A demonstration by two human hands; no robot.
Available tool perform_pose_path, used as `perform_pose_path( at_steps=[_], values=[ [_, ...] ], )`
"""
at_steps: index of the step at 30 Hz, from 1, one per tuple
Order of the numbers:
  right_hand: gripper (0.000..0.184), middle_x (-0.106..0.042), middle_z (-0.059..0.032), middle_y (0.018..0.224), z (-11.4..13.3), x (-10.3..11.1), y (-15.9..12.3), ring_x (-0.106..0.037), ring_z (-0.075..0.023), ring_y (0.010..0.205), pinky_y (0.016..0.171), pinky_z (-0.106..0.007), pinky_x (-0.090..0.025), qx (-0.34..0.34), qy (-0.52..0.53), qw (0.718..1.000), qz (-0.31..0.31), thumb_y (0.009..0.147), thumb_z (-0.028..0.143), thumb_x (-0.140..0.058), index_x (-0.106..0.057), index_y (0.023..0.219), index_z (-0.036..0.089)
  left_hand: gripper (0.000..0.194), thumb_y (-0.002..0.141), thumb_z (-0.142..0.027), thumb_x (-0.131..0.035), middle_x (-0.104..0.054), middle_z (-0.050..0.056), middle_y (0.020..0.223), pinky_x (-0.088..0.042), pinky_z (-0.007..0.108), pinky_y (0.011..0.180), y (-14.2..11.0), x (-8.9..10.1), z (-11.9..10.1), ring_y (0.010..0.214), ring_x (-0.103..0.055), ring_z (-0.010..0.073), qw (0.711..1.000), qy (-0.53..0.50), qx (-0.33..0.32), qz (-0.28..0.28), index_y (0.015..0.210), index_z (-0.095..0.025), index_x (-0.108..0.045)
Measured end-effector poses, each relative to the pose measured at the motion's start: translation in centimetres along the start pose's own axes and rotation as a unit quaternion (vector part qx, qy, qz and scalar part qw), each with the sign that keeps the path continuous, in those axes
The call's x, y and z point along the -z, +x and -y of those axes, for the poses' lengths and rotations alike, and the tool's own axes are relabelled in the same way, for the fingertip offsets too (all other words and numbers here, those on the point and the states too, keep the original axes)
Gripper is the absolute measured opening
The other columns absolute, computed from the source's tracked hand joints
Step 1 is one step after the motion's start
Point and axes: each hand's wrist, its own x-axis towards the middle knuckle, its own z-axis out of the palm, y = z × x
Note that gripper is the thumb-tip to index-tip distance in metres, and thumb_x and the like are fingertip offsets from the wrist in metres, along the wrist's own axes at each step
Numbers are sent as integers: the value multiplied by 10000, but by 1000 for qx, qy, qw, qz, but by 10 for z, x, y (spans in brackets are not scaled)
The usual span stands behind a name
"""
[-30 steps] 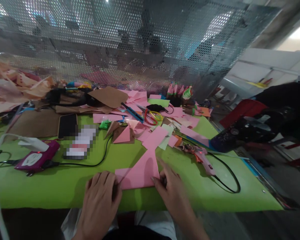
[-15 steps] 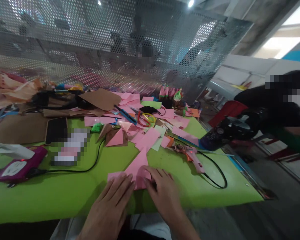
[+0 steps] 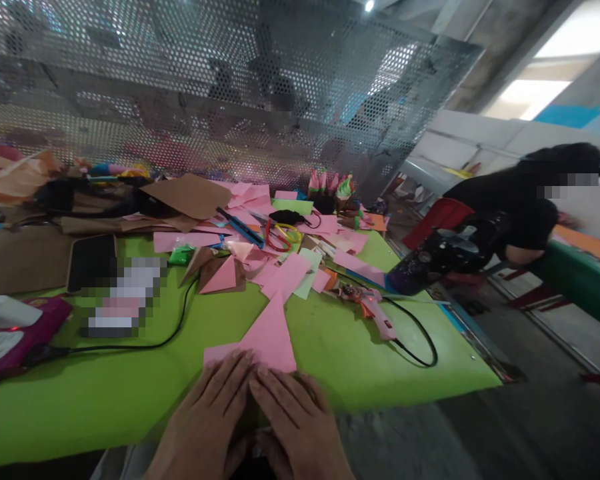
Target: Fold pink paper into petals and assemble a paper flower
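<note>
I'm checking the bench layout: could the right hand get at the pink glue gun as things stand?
Probably yes: the right hand is at the near edge of the pink paper, and just green tabletop shows between it and the pink glue gun.

Craft workshop: glue gun [image 3: 379, 315], paper scraps [image 3: 286, 275]

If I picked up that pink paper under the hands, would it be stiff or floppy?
The pink paper would probably be light, because it looks thin. It may bend easily, though the part that looks folded over could be a bit stiffer. Lying flat on the green table, it likely wouldn't roll.
</note>
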Motion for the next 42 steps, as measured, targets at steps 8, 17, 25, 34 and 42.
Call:
perform_pose_path(
  at_steps=[8, 17, 25, 34, 42],
  values=[
    [479, -561, 0, 1394, -23, 13, -24, -539, -197, 1245, 1064, -379, -274, -49, -57, 997, 32, 946, 200, -504, -439, 1417, 255, 493, 888, -340, -429, -613, 21, 1355, -307, 346, 1054, -26, 15, 15, 1234, -531, 183, 999, 30, 13, -22, 1347, -190, -527],
    [313, -694, -17, 1104, -22, 9, 1, -606, -210, 992, 895, -378, -367, -99, 68, 992, -49, 912, 153, -546, -597, 1205, 252, 433, 888, -335, -512, -687, 20, 1229, -390, 358, 948, -47, 23, 24, 1082, -618, 206, 995, -11, 95, -17, 1298, -197, -540],
    [397, -634, -58, 1153, -30, -1, 11, -565, -255, 1046, 883, -405, -411, -151, 70, 985, -42, 875, 175, -605, -548, 1257, 265, 218, 845, -234, -628, -668, 26, 980, -398, 415, 812, -9, 22, 9, 917, -602, 259, 945, -142, 292, 31, 1058, -248, -584],
    [546, -547, -77, 1326, -33, 5, 14, -490, -281, 1196, 951, -429, -404, -171, 69, 981, -66, 871, 195, -608, -432, 1383, 267, 113, 827, -151, -639, -669, -35, 816, -377, 328, 734, -5, 9, 10, 765, -612, 184, 923, -250, 292, -4, 860, -239, -575],
    [513, -667, -46, 906, -8, 23, 29, -575, -214, 788, 703, -354, -410, -42, 67, 987, -142, 905, 112, -560, -455, 1383, 266, 137, 881, -145, -582, -707, -16, 814, -369, 356, 822, 11, 34, 0, 782, -604, 179, 939, -136, 242, -201, 896, -249, -669]
  ],
)
